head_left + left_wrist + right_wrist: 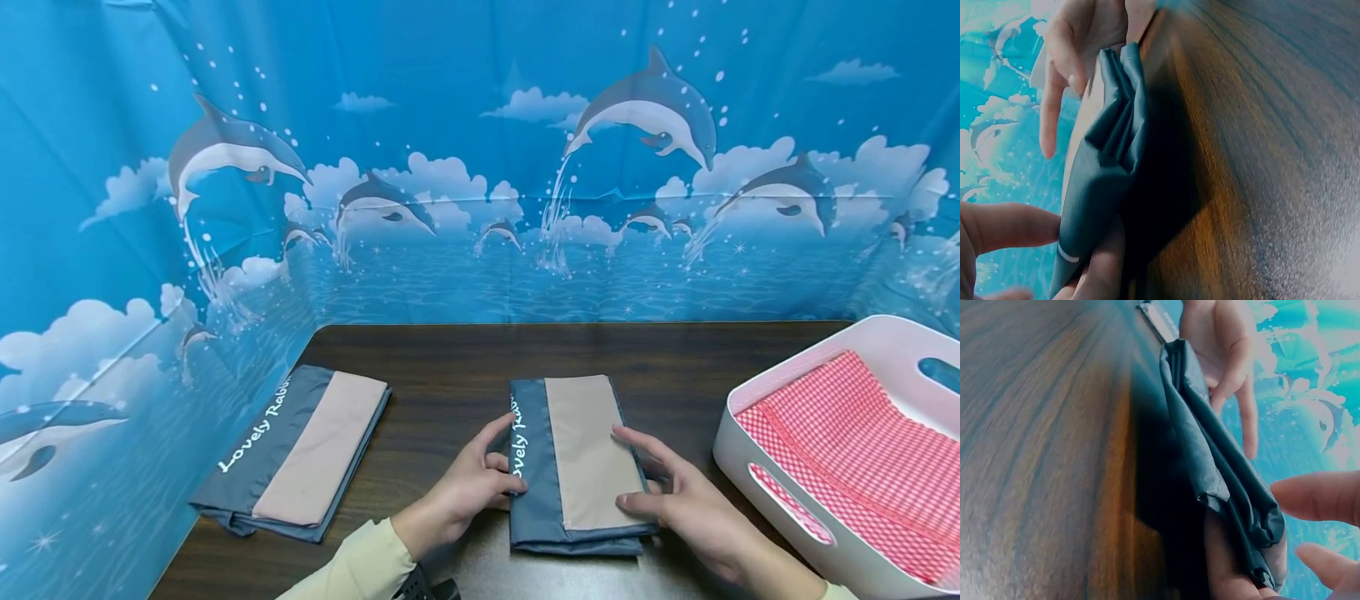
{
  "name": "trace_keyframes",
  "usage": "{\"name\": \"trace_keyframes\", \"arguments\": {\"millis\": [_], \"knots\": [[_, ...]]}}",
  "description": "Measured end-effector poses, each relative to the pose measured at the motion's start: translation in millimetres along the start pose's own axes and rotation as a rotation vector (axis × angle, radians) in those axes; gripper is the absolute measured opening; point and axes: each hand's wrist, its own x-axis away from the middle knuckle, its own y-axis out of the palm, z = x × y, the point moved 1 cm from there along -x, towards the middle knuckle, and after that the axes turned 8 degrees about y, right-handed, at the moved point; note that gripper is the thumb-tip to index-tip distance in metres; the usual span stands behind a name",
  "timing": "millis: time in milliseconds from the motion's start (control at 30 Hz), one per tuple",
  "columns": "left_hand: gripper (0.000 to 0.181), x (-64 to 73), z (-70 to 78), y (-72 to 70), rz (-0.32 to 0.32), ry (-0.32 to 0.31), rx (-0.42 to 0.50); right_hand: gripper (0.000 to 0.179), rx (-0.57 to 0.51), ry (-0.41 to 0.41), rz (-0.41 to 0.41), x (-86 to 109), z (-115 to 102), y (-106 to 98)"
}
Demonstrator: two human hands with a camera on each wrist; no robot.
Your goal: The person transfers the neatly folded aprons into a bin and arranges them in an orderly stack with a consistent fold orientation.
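Note:
A folded piece of smooth dark blue-grey fabric (532,525) with a beige panel and white lettering lies in front of me, partly raised from the brown table in the wrist views. At its left edge, my left hand (467,487) grips it, thumb on the upper face and fingers tucked beneath. Opposite, my right hand (681,496) holds the right edge, with fingers curled under the folded layers (1210,462) and thumb over the beige part. The left wrist view shows the bunched folds (1110,144) from the end. A matching folded fabric (318,450) reading "Lovely Rabb" rests at the left.
On the right stands a white plastic basket (738,467) with handle slots, holding a red-and-white checked cloth (862,450). A blue curtain (450,100) printed with dolphins hangs behind and to the left of the dark wooden table (442,358).

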Motion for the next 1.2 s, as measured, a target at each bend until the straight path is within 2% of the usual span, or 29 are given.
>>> {"name": "trace_keyframes", "arguments": {"millis": [167, 267, 433, 600, 733, 1200], "knots": [[0.072, -0.9, -3.3, -1.3, -0.032, 0.003, -0.036, 0.079, 0.03, 0.017, -0.005, -2.3, 3, 0], [0.067, -1.7, -6.7, -2.2, -0.036, -0.007, -0.036, 0.08, 0.038, 0.009, -0.02, -4.4, 5, -1], [0.066, -3.9, -11.4, -4.3, -0.029, -0.02, -0.021, 0.083, 0.013, 0.004, -0.055, -6.6, 8, -4], [0.066, -4.6, -12.1, -4.5, -0.028, -0.024, -0.015, 0.084, -0.009, 0.027, -0.039, -6.3, 9, -3], [0.066, -4.7, -11.9, -4.3, -0.024, -0.03, -0.014, 0.088, -0.022, 0.034, -0.058, -6.5, 10, -3], [0.066, -3.9, -11.7, -3.4, -0.018, -0.033, -0.012, 0.092, -0.012, 0.017, -0.078, -6.3, 10, -4]]}}
